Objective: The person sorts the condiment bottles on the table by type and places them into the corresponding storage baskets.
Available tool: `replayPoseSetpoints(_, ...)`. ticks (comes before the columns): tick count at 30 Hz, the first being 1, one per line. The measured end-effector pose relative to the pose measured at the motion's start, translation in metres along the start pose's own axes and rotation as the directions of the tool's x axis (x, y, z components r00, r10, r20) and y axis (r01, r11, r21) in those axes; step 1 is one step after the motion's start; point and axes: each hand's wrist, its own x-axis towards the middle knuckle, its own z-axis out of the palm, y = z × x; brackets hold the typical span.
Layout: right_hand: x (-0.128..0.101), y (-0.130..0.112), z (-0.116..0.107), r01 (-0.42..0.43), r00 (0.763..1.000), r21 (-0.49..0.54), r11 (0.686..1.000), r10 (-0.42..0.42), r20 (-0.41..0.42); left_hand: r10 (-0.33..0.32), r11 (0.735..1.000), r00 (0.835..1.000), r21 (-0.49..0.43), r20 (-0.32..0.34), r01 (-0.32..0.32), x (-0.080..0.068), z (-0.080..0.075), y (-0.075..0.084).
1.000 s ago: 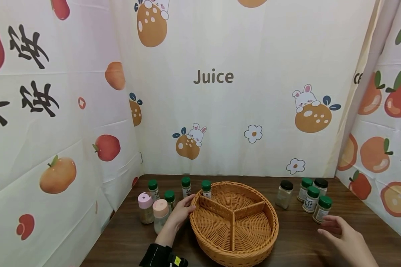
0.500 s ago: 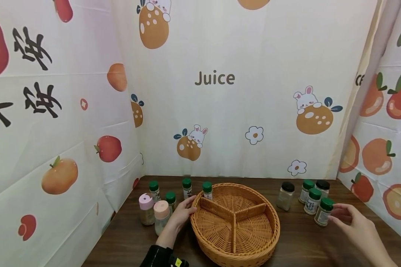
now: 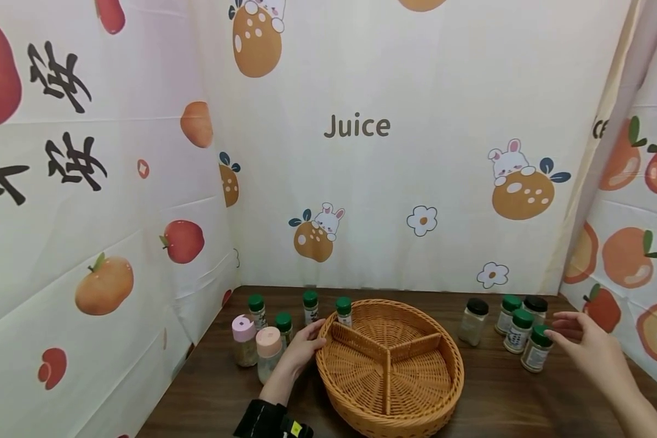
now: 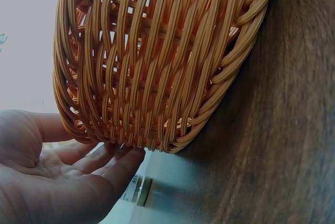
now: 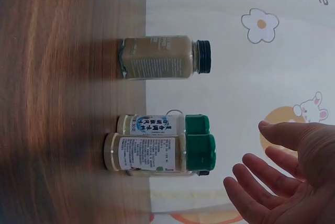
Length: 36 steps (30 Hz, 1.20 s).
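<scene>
A round wicker basket (image 3: 390,371) with three compartments stands on the table. My left hand (image 3: 302,347) holds its left rim; in the left wrist view the thumb goes over the rim and the fingers (image 4: 123,169) lie against the woven side. To the right, my right hand (image 3: 594,347) is open, fingertips right by the green cap of the nearest spice jar (image 3: 536,351). In the right wrist view that labelled jar (image 5: 149,153) stands just ahead of the spread fingers, overlapping another green-capped jar (image 5: 157,124).
Beside it are more green-capped jars (image 3: 517,333), a black-capped jar (image 3: 535,307) and a separate black-capped glass jar (image 3: 473,322). Left of the basket stand several green-capped jars (image 3: 257,311), a lilac-capped jar (image 3: 244,340) and a peach-capped jar (image 3: 269,353). Printed curtains (image 3: 383,201) enclose the table.
My right hand has moved up and right, from in front of the nearest green-capped jar to beside its cap. The left hand stays on the basket's rim. The head view has shifted slightly.
</scene>
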Motion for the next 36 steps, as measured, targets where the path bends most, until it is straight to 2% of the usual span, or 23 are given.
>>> replayPoseSetpoints(7, 0.009, 0.010, 0.003, -0.005, 0.999, -0.034, 0.999, 0.006, 0.033, -0.008, 1.000, 1.000, 0.004, -0.011, 0.008, 0.000, 0.002, 0.002)
replayPoseSetpoints(14, 0.009, 0.023, 0.018, -0.015, 0.999, -0.045, 0.999, 0.016, 0.030, -0.015, 1.000, 1.000, -0.002, -0.020, 0.015, 0.001, 0.003, 0.003)
replayPoseSetpoints(26, 0.012, 0.031, 0.034, -0.031, 0.996, -0.061, 0.998, 0.036, 0.079, -0.007, 1.000, 1.000, 0.004, -0.018, 0.007, 0.000, 0.002, 0.004)
replayPoseSetpoints(36, 0.012, 0.032, 0.033, -0.029, 0.996, -0.060, 0.998, 0.034, 0.083, 0.002, 1.000, 1.000, -0.001, -0.019, -0.002, 0.001, 0.002, 0.003)
